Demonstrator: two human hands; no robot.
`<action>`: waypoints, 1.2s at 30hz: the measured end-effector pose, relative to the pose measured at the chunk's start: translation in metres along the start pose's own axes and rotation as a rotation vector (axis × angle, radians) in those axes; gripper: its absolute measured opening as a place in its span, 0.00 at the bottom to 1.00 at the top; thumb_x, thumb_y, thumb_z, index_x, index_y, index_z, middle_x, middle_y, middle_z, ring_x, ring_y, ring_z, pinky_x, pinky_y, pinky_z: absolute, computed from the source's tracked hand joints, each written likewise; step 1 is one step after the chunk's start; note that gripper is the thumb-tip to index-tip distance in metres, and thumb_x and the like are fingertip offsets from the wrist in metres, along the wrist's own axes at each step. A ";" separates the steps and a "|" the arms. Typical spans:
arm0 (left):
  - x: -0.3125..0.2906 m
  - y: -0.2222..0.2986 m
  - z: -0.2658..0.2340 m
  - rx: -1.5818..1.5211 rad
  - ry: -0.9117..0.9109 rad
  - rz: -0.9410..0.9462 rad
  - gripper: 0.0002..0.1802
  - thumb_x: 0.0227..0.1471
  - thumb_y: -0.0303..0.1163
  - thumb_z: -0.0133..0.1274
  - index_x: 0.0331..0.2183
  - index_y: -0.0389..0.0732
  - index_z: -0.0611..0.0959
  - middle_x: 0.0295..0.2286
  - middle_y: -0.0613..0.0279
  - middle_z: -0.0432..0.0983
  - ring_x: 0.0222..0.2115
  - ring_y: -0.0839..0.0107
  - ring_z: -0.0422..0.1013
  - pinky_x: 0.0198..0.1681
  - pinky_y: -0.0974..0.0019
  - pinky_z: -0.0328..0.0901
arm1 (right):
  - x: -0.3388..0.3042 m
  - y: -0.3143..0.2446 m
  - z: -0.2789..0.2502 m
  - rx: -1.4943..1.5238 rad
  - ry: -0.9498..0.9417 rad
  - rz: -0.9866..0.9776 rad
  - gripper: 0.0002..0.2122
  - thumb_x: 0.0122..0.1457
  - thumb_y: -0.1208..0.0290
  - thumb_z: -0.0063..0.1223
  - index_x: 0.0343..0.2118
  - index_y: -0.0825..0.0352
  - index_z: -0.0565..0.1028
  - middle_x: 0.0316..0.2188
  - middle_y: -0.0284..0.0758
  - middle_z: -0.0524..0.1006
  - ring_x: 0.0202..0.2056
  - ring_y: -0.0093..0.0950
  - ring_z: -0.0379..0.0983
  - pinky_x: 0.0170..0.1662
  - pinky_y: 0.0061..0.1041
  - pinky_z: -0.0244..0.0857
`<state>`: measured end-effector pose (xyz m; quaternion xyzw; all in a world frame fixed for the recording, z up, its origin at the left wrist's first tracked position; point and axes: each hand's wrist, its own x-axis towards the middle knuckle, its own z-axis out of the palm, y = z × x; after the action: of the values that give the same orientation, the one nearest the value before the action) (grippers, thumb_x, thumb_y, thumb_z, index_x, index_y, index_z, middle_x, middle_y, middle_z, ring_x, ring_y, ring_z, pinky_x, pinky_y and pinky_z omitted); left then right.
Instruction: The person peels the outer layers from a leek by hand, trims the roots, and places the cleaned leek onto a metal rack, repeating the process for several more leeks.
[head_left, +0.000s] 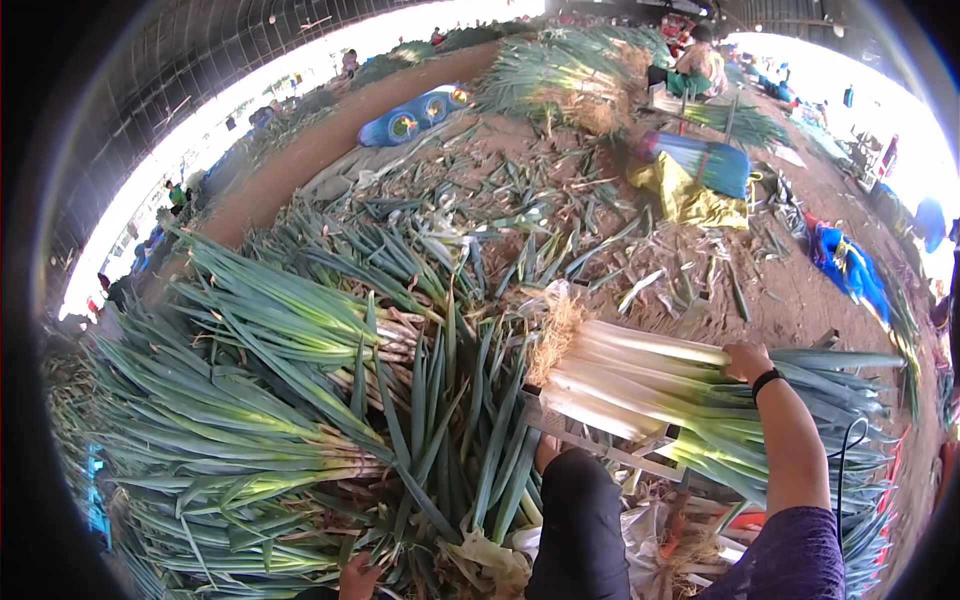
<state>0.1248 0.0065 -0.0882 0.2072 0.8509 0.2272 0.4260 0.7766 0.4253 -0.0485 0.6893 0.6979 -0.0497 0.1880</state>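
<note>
Spring onions [240,410] are heaped at left, leaves outward, pale ends inward, probably so stems can be reached from the middle. Left hand [358,577] is at the lower edge beside them, cut off by the view edge; fingers look half curled, hold can't be told. Right of the dark-trousered leg [575,530], a bundle [640,385] is laid across a metal rack [610,448], roots at the left end, leaves at the right; likely lined up that way so shanks lie parallel. Right hand [747,362] is set at the bundle's far edge, near the white-to-green change, fingers curled closed on stalk there; count hidden. Surface: brown dirt floor [790,312], strewn with leaf scraps [640,290]. Room: open-sided shed, ribbed roof [200,70]; blue rolls [415,120] are set behind, a blue-wrapped pack [705,163] on a yellow sack [680,195] further right, a person [700,65] is seen at the rear, blue sheet [850,270] at far right
</note>
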 end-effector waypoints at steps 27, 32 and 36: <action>0.100 -0.031 0.075 -0.234 -0.184 -0.064 0.29 0.46 0.37 0.53 0.48 0.31 0.68 0.46 0.47 0.65 0.47 0.60 0.63 0.49 0.63 0.58 | 0.054 0.022 0.079 0.346 0.457 -0.151 0.32 0.47 0.67 0.56 0.56 0.62 0.57 0.55 0.44 0.58 0.53 0.39 0.57 0.56 0.33 0.51; 0.103 -0.044 0.171 0.013 -0.520 0.191 0.30 0.42 0.39 0.55 0.45 0.30 0.70 0.40 0.42 0.70 0.42 0.55 0.67 0.46 0.63 0.60 | 0.024 -0.023 0.042 0.881 0.473 -0.132 0.21 0.55 0.68 0.49 0.52 0.65 0.64 0.50 0.37 0.66 0.49 0.29 0.62 0.53 0.26 0.53; 0.105 -0.043 0.176 0.394 -0.735 0.467 0.25 0.43 0.44 0.53 0.38 0.33 0.76 0.37 0.44 0.73 0.38 0.52 0.70 0.42 0.62 0.64 | -0.060 -0.158 -0.044 1.397 0.374 -0.114 0.18 0.57 0.64 0.44 0.49 0.65 0.67 0.47 0.33 0.68 0.47 0.23 0.63 0.51 0.25 0.55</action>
<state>0.2036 0.0663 -0.2725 0.5363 0.6013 0.0629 0.5890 0.6120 0.3758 -0.0177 0.6080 0.5585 -0.3748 -0.4218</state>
